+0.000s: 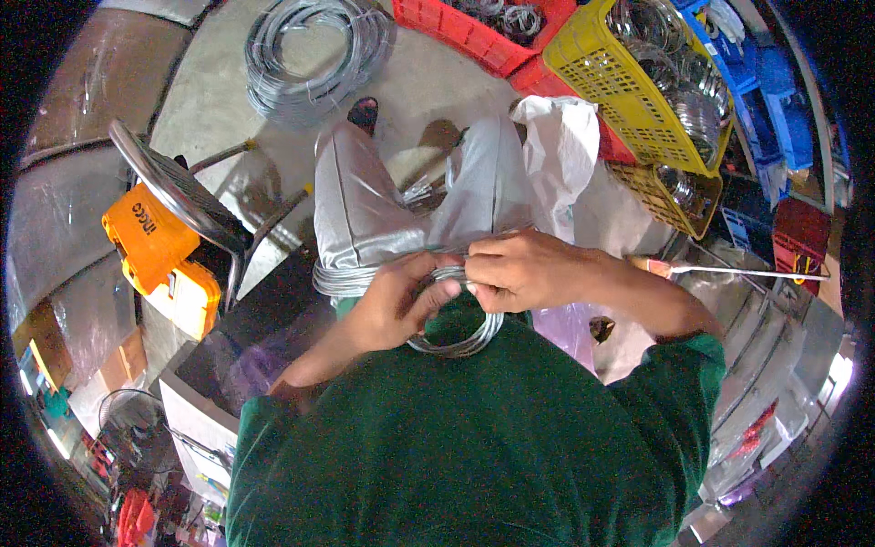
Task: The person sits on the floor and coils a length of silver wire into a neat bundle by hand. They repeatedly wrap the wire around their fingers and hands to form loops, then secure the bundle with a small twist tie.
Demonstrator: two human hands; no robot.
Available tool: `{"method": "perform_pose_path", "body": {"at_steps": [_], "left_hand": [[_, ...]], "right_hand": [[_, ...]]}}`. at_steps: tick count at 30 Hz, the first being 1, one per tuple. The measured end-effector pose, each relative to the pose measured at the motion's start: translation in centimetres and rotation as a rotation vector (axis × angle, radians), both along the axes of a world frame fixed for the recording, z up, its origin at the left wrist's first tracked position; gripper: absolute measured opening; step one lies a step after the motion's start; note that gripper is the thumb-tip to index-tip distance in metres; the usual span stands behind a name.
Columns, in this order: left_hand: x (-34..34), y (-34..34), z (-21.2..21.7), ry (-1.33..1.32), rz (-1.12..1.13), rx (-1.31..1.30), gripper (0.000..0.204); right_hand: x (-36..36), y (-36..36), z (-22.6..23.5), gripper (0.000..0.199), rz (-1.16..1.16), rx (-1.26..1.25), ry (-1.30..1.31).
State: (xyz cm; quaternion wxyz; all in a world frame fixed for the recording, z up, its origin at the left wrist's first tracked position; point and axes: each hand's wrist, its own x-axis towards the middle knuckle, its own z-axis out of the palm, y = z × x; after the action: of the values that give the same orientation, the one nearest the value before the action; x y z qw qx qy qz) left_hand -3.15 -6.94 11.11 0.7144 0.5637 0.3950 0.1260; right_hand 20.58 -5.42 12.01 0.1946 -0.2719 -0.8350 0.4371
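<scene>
A small coil of grey metal wire [467, 347] hangs in front of my green shirt, its top between my two hands. My left hand [397, 303] is closed on the coil's left upper part, thumb pointing right. Beside it, my right hand [518, 270] pinches the coil at its top right, and the fingertips of both hands nearly meet. More loops of grey wire [335, 279] lie across my left thigh, next to my left wrist. My grey trousers [369, 205] carry these loops. What exactly the fingertips do with the wire is too small to tell.
A large wire coil [266, 73] lies on the floor ahead. At the far right stand a red crate [456, 25] and a yellow crate [606, 87] holding metal coils, with blue bins [775, 100] beyond. A chair [173, 182] and an orange case [150, 232] are on the left.
</scene>
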Motion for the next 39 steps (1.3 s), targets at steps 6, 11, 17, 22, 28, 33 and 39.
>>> {"method": "perform_pose_path", "body": {"at_steps": [6, 11, 17, 22, 28, 33, 39], "left_hand": [[0.1, -2.4, -1.0, 0.126, 0.090, 0.130, 0.027], [0.5, -3.6, -2.4, 0.102, 0.182, -0.002, 0.028], [1.0, -4.5, -2.5, 0.230, 0.234, -0.296, 0.039], [1.0, -4.5, -2.6, 0.225, 0.134, 0.035, 0.037], [1.2, -4.2, -3.6, 0.182, 0.081, 0.484, 0.033], [1.6, -4.1, -4.1, 0.202, 0.061, 0.725, 0.030], [1.6, -3.2, -4.2, 0.221, -0.040, 0.705, 0.018]], "right_hand": [[-0.7, -3.6, -0.8, 0.016, -0.273, -0.119, 0.006], [-1.2, -5.6, -0.6, 0.019, -0.501, -0.270, -0.044], [-1.1, -7.0, -0.5, 0.017, -0.496, -0.350, -0.256], [-1.5, -7.4, -1.3, 0.018, -0.560, -0.560, -0.229], [-1.3, -7.6, -2.4, 0.017, -0.561, -0.509, -0.191], [-1.3, -7.3, -3.1, 0.015, -0.565, -0.538, -0.242], [-0.8, -7.0, -2.9, 0.014, -0.557, -0.652, -0.226]]}}
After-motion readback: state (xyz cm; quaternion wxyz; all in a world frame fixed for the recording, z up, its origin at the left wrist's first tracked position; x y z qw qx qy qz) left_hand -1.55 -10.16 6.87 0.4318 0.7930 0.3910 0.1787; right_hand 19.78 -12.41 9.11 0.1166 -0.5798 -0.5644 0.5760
